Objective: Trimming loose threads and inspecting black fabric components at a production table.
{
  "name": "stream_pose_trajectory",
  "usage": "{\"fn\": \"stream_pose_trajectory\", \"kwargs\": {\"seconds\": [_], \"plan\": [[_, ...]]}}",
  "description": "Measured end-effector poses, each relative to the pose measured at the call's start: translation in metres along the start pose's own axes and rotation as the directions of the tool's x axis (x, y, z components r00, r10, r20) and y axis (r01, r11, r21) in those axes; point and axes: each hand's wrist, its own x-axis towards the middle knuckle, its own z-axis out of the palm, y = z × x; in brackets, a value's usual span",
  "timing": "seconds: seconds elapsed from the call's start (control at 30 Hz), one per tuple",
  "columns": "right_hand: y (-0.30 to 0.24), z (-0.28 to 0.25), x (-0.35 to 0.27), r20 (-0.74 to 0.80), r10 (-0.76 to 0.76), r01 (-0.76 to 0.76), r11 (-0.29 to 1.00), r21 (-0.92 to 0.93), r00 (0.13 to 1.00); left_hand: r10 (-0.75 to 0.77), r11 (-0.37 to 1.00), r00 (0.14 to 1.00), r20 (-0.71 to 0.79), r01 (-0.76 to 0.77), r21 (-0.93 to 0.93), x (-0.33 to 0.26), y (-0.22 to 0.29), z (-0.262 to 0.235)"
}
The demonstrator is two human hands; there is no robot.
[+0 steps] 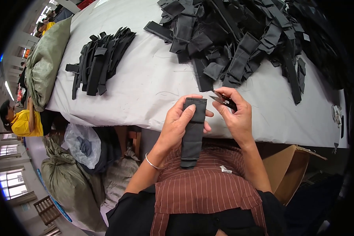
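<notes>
My left hand grips a long black fabric strip near its upper end, thumb on top and fingers behind. The strip hangs down in front of my apron, its stitched top edge facing away from me. In my right hand is a pair of small dark thread snips, held between thumb and fingers. Their blades point left, spread slightly apart, a short way right of the strip's upper end and not touching it.
A big heap of black fabric strips covers the table's far right; a smaller pile lies left. Stuffed sacks stand at left, with a clear plastic bag below. A cardboard box stands lower right. A person in yellow is far left.
</notes>
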Motion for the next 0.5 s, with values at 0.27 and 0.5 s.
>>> {"fn": "stream_pose_trajectory", "kwargs": {"seconds": [0.27,0.5], "plan": [[0.009,0.001,0.001,0.117,-0.242,0.267,0.911,-0.313,0.963,-0.013,0.999,1.0,-0.001,0.013,-0.04,0.004,-0.012,-0.002],[0.017,0.005,0.002,0.182,-0.432,0.458,0.711,-0.534,0.883,0.005,1.0,0.998,-0.055,-0.004,0.013,0.003,-0.023,0.0]]}}
